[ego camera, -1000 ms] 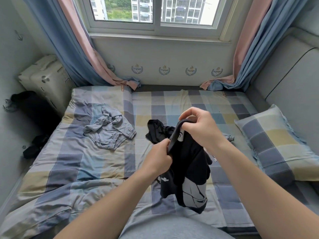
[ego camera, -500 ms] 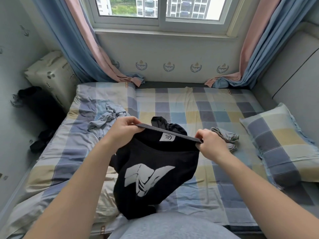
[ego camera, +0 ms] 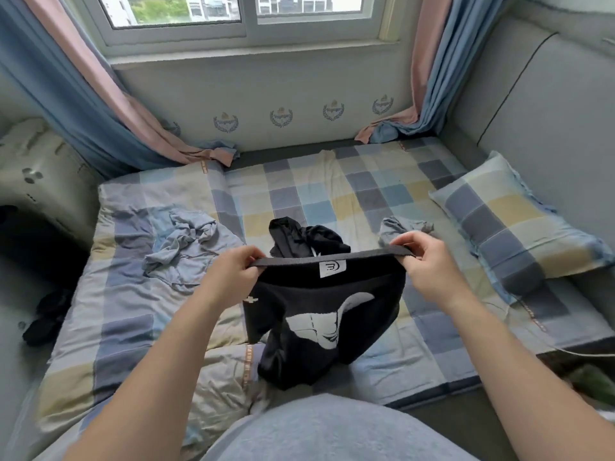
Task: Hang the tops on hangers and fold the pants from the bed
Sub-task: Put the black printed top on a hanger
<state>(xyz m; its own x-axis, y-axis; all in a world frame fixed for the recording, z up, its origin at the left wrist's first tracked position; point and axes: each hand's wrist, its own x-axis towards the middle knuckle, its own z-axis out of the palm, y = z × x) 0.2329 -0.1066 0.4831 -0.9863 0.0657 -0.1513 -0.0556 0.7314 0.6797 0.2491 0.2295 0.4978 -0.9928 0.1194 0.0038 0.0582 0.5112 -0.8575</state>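
I hold up black shorts (ego camera: 319,324) with a white print and a grey waistband over the checked bed (ego camera: 332,191). My left hand (ego camera: 233,277) pinches the waistband's left end. My right hand (ego camera: 429,267) pinches its right end, so the band is stretched flat between them. The legs hang down crumpled toward my lap. Behind the shorts lies another black garment (ego camera: 299,236). A crumpled grey-blue garment (ego camera: 179,241) rests on the left of the bed. A small grey garment (ego camera: 399,227) lies beyond my right hand, partly hidden by it.
A checked pillow (ego camera: 509,224) lies at the right by the padded headboard (ego camera: 549,111). Blue and pink curtains (ego camera: 109,108) hang to the mattress at both back corners. A pale suitcase (ego camera: 36,178) and dark items (ego camera: 46,314) sit off the bed's left side.
My hands went from bunched together on the shorts to spread apart along the waistband, opening it flat. The white print now hangs lower and to the right.
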